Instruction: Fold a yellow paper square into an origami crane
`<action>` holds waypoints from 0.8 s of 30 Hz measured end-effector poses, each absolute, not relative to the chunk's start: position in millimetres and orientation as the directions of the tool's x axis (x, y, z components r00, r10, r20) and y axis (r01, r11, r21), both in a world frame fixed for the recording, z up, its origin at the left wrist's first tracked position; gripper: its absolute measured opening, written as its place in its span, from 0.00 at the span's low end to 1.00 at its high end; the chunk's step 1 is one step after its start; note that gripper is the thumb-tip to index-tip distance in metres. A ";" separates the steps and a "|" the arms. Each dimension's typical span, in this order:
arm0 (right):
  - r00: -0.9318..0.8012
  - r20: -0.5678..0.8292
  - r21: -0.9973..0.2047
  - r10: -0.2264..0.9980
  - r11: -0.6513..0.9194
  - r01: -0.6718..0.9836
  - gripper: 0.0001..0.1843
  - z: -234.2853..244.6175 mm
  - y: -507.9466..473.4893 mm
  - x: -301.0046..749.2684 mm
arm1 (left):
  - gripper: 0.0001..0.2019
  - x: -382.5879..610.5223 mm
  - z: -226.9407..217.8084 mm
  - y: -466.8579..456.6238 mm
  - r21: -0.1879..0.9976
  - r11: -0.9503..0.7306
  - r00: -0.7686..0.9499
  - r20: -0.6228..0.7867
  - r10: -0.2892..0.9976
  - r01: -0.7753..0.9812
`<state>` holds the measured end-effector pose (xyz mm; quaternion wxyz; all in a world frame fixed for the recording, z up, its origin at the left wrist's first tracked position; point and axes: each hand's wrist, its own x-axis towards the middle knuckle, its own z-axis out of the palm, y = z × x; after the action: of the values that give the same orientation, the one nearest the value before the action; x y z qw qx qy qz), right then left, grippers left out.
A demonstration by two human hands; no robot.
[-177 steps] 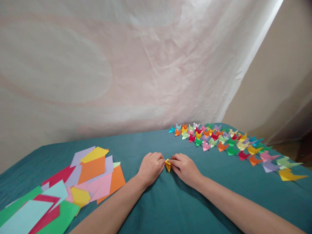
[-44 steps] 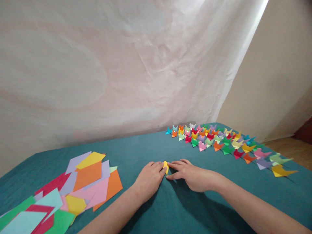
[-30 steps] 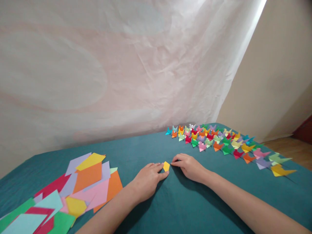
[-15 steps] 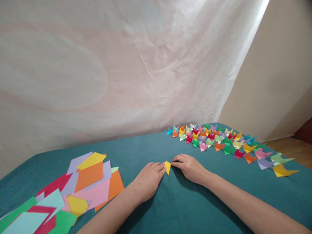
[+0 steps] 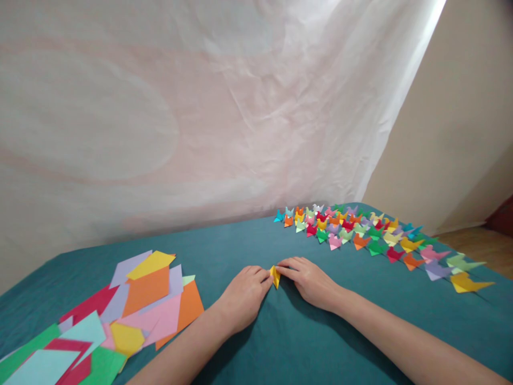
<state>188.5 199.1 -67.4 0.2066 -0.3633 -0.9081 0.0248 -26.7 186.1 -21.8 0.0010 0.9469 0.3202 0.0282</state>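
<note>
A small piece of folded yellow paper [image 5: 274,279] is between my two hands, low over the teal cloth. Its lower end comes to a point, and a crease runs down its middle. My left hand [image 5: 246,297] is closed on the paper's left side, fingertips pressed together. My right hand [image 5: 310,278] has its thumb and index finger closed at the upper right edge of the same paper. The fingertips cover parts of both edges.
Loose coloured paper sheets [image 5: 146,291] lie in an overlapping pile on the left. Several rows of small folded paper birds [image 5: 360,240] stand at the right and back of the teal-covered table [image 5: 224,240]. A pale curtain [image 5: 200,133] hangs behind the table.
The right hand has moved slightly left, onto the paper's edge. The yellow paper looks narrower, with a fold line showing down it. The left hand has barely moved.
</note>
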 end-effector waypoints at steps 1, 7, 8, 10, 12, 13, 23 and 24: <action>-0.648 0.355 -0.206 0.674 0.732 0.649 0.22 -67.5 198.6 187.7 | 0.18 -26.8 -22.1 186.0 0.022 -0.795 0.793 0.052 0.607 0.606; -0.652 0.345 -0.258 0.676 0.736 0.626 0.23 -66.6 196.9 184.0 | 0.18 -28.8 -22.9 186.2 0.048 -0.807 0.805 0.059 0.591 0.589; -0.655 0.345 -0.263 0.672 0.740 0.620 0.23 -66.6 196.7 183.6 | 0.18 -29.3 -22.3 186.2 0.052 -0.811 0.809 0.053 0.585 0.583; -0.664 0.344 -0.266 0.664 0.747 0.609 0.24 -67.0 196.4 183.1 | 0.19 -30.5 -20.2 186.4 0.058 -0.819 0.819 0.038 0.573 0.570; -0.671 0.340 -0.263 0.659 0.751 0.605 0.24 -67.6 196.3 182.9 | 0.20 -31.9 -17.9 186.9 0.068 -0.825 0.826 0.024 0.563 0.561; -0.674 0.337 -0.260 0.658 0.753 0.605 0.23 -67.7 196.4 182.9 | 0.21 -32.6 -16.8 187.4 0.076 -0.828 0.829 0.021 0.559 0.556; -0.694 0.289 -0.199 0.659 0.751 0.630 0.23 -64.2 195.5 181.1 | 0.17 -30.5 -30.8 195.4 0.133 -0.740 0.719 0.172 0.673 0.660; -0.696 0.281 -0.192 0.660 0.750 0.633 0.24 -64.1 195.4 181.0 | 0.18 -29.9 -34.3 195.8 0.137 -0.744 0.720 0.189 0.668 0.655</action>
<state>181.0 195.4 -64.1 0.1680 -0.3515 -0.9201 0.0402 -29.9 195.8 -34.3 0.0302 0.9268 0.3568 0.1134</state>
